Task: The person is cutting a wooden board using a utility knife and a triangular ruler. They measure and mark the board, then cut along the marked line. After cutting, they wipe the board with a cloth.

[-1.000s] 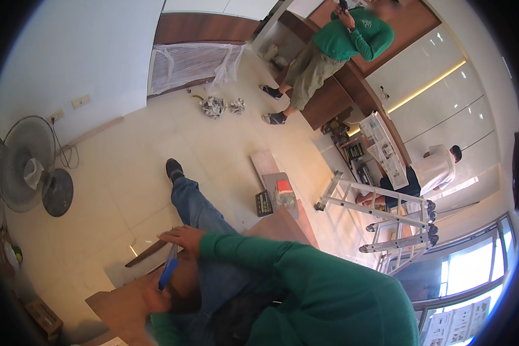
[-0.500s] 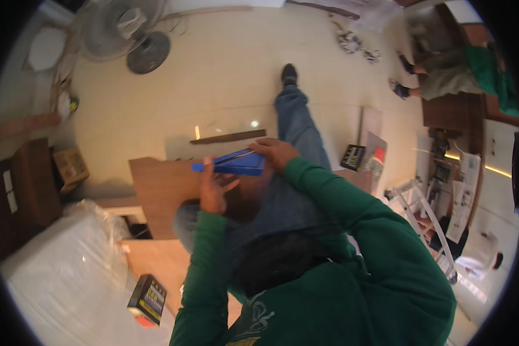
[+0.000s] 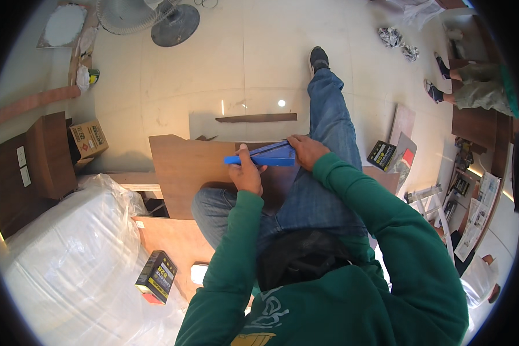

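Between my two hands is a blue wedge-shaped thing (image 3: 274, 157) with a flat side edge and a thin dark strip running along its top; its kind cannot be made out. My left hand (image 3: 249, 175) grips its left end, thumb on top and fingers curled beneath. At its right end, my right hand (image 3: 309, 152) is closed on the corner, with some fingertips hidden. Below it, a brown wooden board (image 3: 184, 167) lies across in front of my bent left leg.
A dark wood strip (image 3: 256, 117) lies on the floor ahead. Black cans (image 3: 157, 277) stand at left and right. Plastic sheeting (image 3: 69, 254) covers something bulky at left. A fan (image 3: 176, 26), a cardboard box (image 3: 88, 138) and a stepladder (image 3: 429, 202) stand around. Another person's legs (image 3: 473, 86) are at far right.
The view has shifted, so the surroundings sit differently in it. Both hands still hold the blue thing, which now lies more level, and my left fingers have closed further round its end.
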